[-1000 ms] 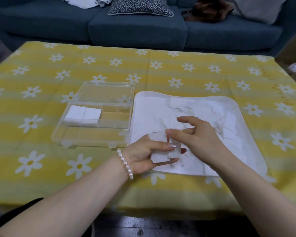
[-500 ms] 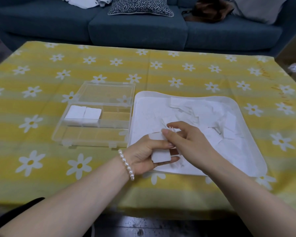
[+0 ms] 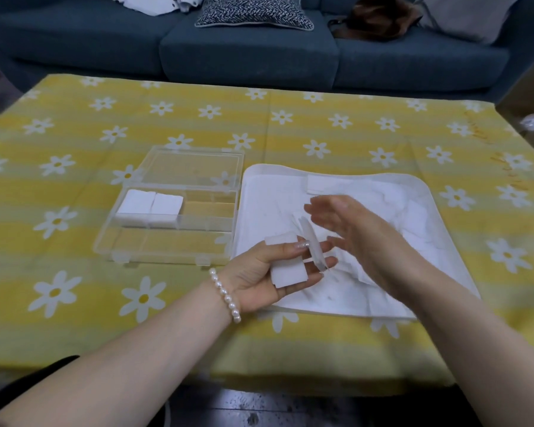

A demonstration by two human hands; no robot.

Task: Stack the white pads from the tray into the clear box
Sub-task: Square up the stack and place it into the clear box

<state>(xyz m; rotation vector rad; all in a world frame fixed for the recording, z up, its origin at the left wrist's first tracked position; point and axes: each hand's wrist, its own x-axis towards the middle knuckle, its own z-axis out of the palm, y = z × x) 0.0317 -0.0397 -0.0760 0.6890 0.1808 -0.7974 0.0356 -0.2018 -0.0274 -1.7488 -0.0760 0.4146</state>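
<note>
My left hand, thumb curled over, grasps a small stack of square white cotton pads just above the near-left corner of the white plastic tray. My right hand hovers released, blurred. Two stacks already fill the clear plastic compartment box.

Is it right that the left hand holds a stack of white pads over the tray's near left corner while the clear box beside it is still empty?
Not quite. The head view shows two piles of white pads already in the clear box. The rest stands: the left hand holds a stack of pads over the tray.
</note>
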